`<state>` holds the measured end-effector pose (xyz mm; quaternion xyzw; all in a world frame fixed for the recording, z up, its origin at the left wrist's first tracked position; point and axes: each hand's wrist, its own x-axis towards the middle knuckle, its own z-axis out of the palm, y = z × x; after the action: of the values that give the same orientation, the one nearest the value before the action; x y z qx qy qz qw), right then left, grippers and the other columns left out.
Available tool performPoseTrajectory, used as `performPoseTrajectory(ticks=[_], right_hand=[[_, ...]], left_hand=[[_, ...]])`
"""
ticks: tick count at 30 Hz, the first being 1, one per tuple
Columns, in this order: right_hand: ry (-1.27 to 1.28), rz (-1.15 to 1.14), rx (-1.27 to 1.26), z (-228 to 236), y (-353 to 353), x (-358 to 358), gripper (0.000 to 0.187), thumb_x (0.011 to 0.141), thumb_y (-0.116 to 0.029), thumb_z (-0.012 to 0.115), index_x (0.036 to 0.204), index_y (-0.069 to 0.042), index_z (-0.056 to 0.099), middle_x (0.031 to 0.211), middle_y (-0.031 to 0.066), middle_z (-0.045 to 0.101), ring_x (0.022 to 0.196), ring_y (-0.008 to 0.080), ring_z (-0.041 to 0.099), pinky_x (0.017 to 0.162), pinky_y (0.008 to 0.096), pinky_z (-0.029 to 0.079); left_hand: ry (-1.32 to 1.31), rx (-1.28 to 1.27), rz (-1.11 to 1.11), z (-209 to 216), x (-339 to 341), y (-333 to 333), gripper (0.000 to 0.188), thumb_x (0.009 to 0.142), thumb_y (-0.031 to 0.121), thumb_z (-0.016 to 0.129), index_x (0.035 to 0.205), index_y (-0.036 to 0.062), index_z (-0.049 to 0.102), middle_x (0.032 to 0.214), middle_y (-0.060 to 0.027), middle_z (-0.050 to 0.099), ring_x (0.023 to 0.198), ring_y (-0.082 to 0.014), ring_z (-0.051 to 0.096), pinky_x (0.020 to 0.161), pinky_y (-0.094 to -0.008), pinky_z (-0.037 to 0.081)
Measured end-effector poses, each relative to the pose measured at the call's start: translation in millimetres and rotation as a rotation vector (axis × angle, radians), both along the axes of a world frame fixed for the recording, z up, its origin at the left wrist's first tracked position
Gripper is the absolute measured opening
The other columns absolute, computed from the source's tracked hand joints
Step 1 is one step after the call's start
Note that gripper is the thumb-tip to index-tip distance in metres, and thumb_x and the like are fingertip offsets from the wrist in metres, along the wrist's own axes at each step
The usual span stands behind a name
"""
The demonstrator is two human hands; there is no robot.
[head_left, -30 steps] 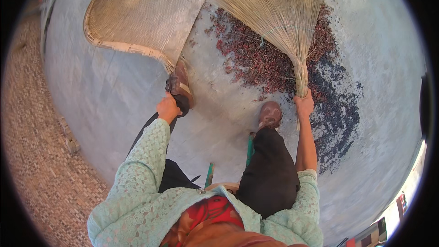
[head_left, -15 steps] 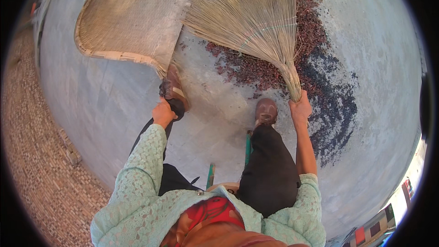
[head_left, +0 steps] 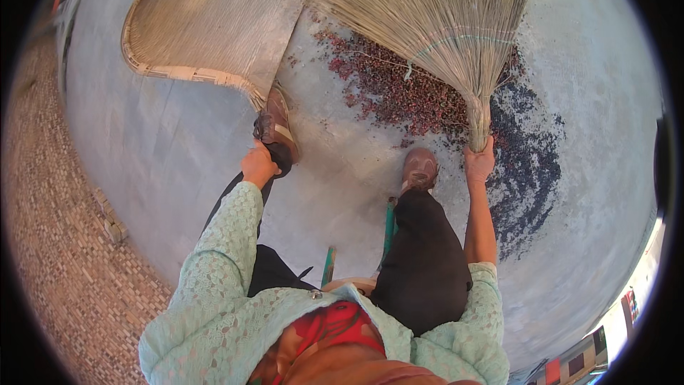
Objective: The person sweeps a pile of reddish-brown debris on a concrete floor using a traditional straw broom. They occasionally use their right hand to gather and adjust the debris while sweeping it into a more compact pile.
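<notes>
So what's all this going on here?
Someone's right hand holds a big straw broom, fanned out over reddish bits heaped on the grey floor. Darker bits are scattered beside them. The left hand is at the trouser leg, and a woven tray lies beyond that foot.

A smooth grey concrete floor spreads across most of the view under soft light. Small tan and reddish brick paving borders it on the left. Green seat legs stand at lower middle; a red panel shows at lower right.
</notes>
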<state>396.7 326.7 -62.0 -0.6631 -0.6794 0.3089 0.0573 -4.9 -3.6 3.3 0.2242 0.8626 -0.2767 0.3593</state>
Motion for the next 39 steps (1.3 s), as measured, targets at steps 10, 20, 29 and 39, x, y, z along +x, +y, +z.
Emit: performPoseTrajectory(ticks=[10, 20, 29, 39], right_hand=[[-0.064, -0.088, -0.079, 32, -4, 7, 0.042, 0.066, -0.023, 0.068, 0.103, -0.012, 0.053, 0.088, 0.0137, 0.066, 0.081, 0.036, 0.064, 0.075, 0.0432, 0.048], [-0.137, 0.026, -0.154, 7, -49, 41, 0.042, 0.068, -0.022, 0.065, 0.107, -0.016, 0.051, 0.087, 0.0163, 0.065, 0.082, 0.041, 0.063, 0.07, 0.0469, 0.049], [-0.341, 0.329, -0.161, -4, -59, 87, 0.037, 0.068, -0.018, 0.067, 0.102, -0.016, 0.052, 0.096, 0.0117, 0.063, 0.085, 0.0385, 0.062, 0.069, 0.0478, 0.049], [-0.311, 0.355, -0.1, 0, -71, 88, 0.034, 0.066, -0.014, 0.068, 0.098, -0.015, 0.056, 0.088, 0.0115, 0.065, 0.08, 0.0366, 0.063, 0.067, 0.0451, 0.049]], left_hand=[[-0.002, 0.03, 0.027, 3, 2, 3, 0.11, 0.055, 0.032, 0.088, 0.136, -0.0121, 0.028, 0.103, -0.02, 0.065, 0.094, -0.0321, 0.066, 0.079, -0.0372, 0.054], [-0.014, -0.012, 0.006, 3, 2, 3, 0.115, 0.055, 0.033, 0.089, 0.14, -0.0117, 0.026, 0.108, -0.0206, 0.064, 0.1, -0.0313, 0.064, 0.083, -0.0359, 0.053], [-0.027, -0.017, 0.014, 7, -1, 8, 0.117, 0.055, 0.034, 0.089, 0.141, -0.0113, 0.024, 0.107, -0.0212, 0.064, 0.098, -0.0313, 0.065, 0.083, -0.0367, 0.053], [-0.014, -0.017, 0.0, -1, 0, 4, 0.118, 0.056, 0.034, 0.089, 0.142, -0.0117, 0.023, 0.108, -0.0201, 0.064, 0.097, -0.031, 0.065, 0.081, -0.0368, 0.053]])
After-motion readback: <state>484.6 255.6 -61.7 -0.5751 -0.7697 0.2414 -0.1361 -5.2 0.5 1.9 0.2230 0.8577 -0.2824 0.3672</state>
